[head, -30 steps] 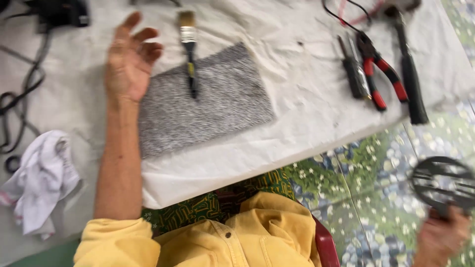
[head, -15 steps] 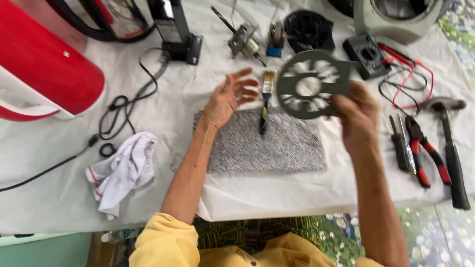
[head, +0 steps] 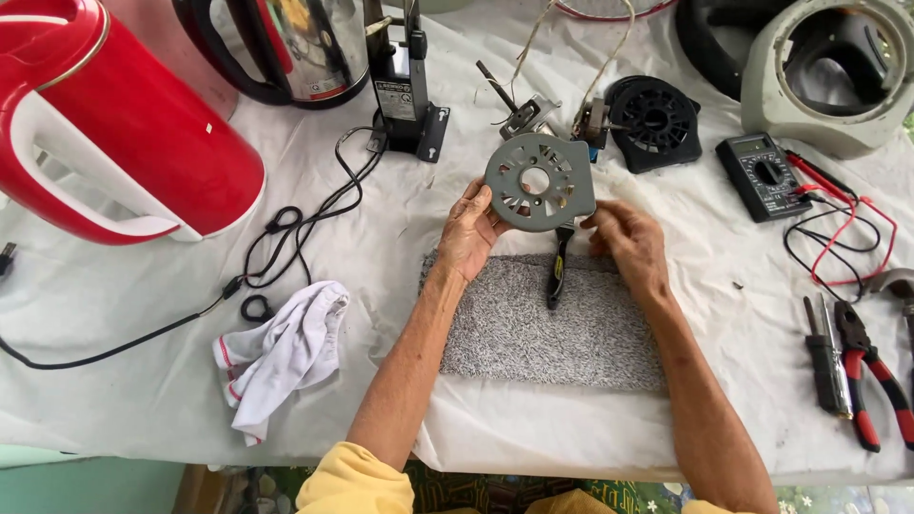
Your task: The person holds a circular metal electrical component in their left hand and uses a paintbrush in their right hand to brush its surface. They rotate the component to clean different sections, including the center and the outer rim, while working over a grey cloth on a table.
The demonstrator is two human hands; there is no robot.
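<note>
Both hands hold a grey round perforated plate (head: 539, 182) upright above the table. My left hand (head: 470, 231) grips its left edge and my right hand (head: 625, 238) grips its lower right edge. Under the plate a paintbrush with a black and yellow handle (head: 557, 269) lies on a grey speckled mat (head: 550, 328); the plate hides the brush head.
A red kettle (head: 114, 133) and a steel kettle (head: 295, 48) stand at the back left, with a black cord (head: 286, 228) and a white rag (head: 281, 357). A black fan part (head: 655, 121), multimeter (head: 764, 176), grey housing (head: 838, 71) and red-handled pliers (head: 876, 385) lie to the right.
My right hand brought the grey plate up from below the table. My left hand left the mat and took hold of the plate's other edge. The view tilted toward the table's far side.
</note>
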